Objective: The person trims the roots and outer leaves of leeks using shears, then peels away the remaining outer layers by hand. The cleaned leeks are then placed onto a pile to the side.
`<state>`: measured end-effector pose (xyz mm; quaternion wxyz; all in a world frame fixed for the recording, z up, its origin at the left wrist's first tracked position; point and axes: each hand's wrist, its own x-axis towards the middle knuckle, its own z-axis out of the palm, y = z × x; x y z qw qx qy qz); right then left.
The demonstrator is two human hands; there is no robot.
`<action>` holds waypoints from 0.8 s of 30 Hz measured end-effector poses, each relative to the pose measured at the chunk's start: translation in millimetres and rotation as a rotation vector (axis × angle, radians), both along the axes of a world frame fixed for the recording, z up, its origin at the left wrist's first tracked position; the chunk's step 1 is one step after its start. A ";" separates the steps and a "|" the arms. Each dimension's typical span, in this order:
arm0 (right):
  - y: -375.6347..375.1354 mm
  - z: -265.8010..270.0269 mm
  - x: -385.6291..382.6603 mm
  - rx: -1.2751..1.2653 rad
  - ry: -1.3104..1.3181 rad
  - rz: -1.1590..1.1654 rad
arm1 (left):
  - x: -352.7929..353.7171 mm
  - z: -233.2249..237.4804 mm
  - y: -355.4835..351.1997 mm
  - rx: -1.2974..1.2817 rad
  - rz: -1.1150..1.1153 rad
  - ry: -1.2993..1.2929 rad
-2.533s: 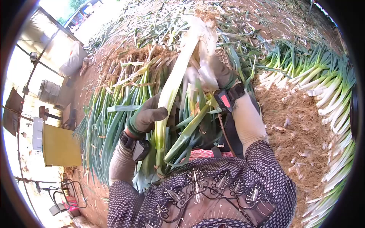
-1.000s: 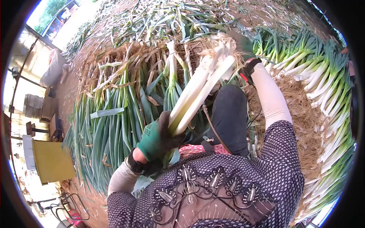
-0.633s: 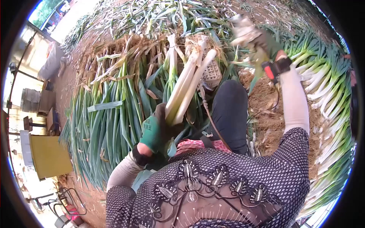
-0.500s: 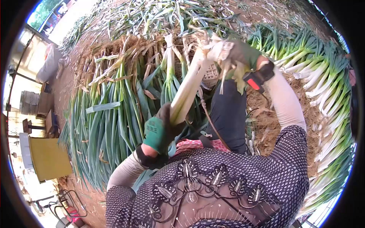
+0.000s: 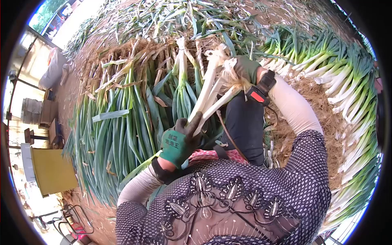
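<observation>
My left hand (image 5: 179, 141), in a green and dark glove, is closed round the lower part of several long green onions (image 5: 207, 90). Their white shafts slant up and to the right, spread slightly apart, and green leaves trail below the hand. At the upper end my right hand (image 5: 247, 69), also gloved, is closed on pale, papery outer layers (image 5: 230, 72) beside the roots. Its fingertips are partly hidden. Just left of the held stalks lies a pile of unpeeled green onions (image 5: 118, 134), roots away from me and leaves toward me.
Cleaned green onions (image 5: 343, 83) with bright white shafts curve along the right side. Brown root trimmings (image 5: 322, 118) lie inside that curve. Leaf scraps (image 5: 171, 18) cover the ground ahead. A hose (image 5: 226, 132) runs by my dark-trousered leg (image 5: 245, 126). A yellow panel (image 5: 54, 170) stands at left.
The held bundle has spread into separate stalks. My right hand has moved slightly left and down, and the loose hanging skin below it no longer shows. My left hand has turned, showing the glove's back.
</observation>
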<state>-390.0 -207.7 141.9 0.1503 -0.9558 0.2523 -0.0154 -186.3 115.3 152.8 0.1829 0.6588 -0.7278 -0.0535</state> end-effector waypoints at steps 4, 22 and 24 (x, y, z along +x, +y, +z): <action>-2.5 55.8 -21.3 -0.061 -0.001 -0.424 | 3.8 2.8 4.1 -0.032 -0.003 0.006; -33.9 44.1 -69.1 0.117 -0.604 -0.648 | 17.3 -1.3 -5.4 -0.016 0.089 0.253; -8.5 57.5 -102.4 0.210 -0.472 -0.869 | 39.7 -7.7 -5.8 -0.010 0.120 0.477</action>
